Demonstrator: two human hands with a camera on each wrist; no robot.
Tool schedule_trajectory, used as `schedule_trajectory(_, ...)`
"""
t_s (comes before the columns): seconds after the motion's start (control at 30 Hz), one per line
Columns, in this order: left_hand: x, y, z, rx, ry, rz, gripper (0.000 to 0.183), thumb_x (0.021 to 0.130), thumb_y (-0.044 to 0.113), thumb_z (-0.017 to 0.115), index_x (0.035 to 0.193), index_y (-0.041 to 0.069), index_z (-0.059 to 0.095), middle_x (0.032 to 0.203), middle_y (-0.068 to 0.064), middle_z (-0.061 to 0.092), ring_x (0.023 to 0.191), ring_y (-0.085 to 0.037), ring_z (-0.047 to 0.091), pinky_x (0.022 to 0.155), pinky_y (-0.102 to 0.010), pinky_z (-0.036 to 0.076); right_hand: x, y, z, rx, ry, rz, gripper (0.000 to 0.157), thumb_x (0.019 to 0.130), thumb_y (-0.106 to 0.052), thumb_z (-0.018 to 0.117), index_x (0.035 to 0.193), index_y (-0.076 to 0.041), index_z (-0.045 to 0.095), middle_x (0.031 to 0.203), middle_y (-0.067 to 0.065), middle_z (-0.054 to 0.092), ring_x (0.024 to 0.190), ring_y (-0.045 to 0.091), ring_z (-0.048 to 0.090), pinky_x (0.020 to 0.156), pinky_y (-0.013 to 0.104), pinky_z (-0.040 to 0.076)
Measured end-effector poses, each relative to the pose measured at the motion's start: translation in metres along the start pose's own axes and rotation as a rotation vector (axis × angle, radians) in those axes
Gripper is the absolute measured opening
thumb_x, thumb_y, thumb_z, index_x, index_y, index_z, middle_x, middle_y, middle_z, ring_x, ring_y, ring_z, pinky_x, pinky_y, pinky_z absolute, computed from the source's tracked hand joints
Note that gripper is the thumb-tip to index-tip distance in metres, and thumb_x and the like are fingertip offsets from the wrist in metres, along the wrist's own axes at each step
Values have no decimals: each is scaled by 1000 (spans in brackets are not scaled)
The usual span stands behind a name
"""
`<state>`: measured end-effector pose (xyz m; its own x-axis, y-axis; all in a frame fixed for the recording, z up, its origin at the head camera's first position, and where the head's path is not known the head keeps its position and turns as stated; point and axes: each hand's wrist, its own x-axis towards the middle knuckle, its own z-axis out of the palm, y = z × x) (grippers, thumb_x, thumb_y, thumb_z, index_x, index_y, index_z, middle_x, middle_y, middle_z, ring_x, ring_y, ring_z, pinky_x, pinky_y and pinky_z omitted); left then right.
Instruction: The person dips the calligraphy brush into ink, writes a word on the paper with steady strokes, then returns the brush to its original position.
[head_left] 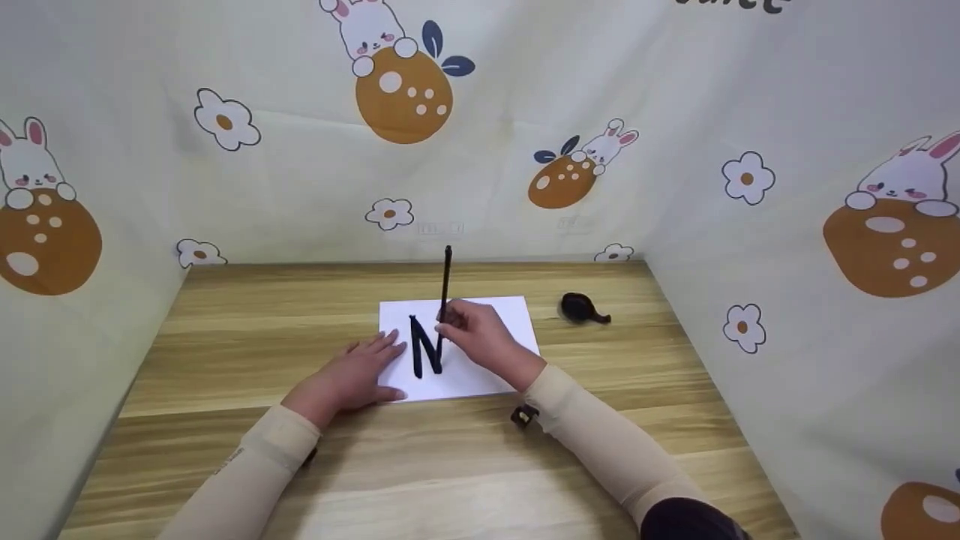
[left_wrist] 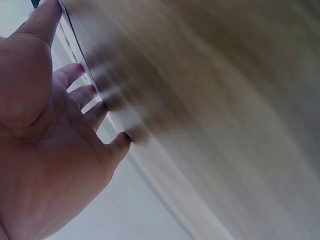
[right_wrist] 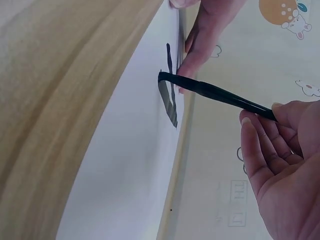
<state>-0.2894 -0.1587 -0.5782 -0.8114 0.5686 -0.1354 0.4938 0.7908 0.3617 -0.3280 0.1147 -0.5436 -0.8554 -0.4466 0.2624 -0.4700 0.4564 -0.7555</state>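
A sheet of white paper [head_left: 480, 380] lies on the wooden table, bearing thick black strokes [head_left: 417, 349] that join at a slant. My right hand [head_left: 480, 334] pinches a slim black brush [head_left: 447, 274] between thumb and fingers. The brush stands nearly upright in the head view, its tip at the low end of the slanted stroke. In the right wrist view the dark brush tip [right_wrist: 162, 76] meets the wet-looking stroke. My left hand [head_left: 356, 375] rests with spread, straight fingers on the paper's left edge, thumb near the lower corner.
To the right of the paper sits a small black spoon-shaped dish [head_left: 581, 307] with a short handle. Patterned cloth walls [head_left: 495, 180] with rabbits and flowers enclose the table [head_left: 262, 307] at the back and both sides. A small dark wrist device [head_left: 523, 415] hangs under the right forearm.
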Motion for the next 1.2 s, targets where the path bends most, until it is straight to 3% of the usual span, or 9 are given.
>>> schedule_trajectory(0.6,0,1,0,4,-11,-14,92,103,55,75,170,3,40,180,-22,26,166,-46,24,128,-75,24,17,12,6,-45,-18,29,5,106,-13,77,104,-9,76,90,-5,74,82,7,66,73,27,58)
schedule_trajectory(1.2,-1,1,-1,-10,-13,-20,92,103,56,75,171,4,39,180,-22,25,166,-46,24,127,-75,24,35,22,10,-57,28,26,5,106,-13,78,104,-8,76,89,-4,73,80,8,64,72,26,55)
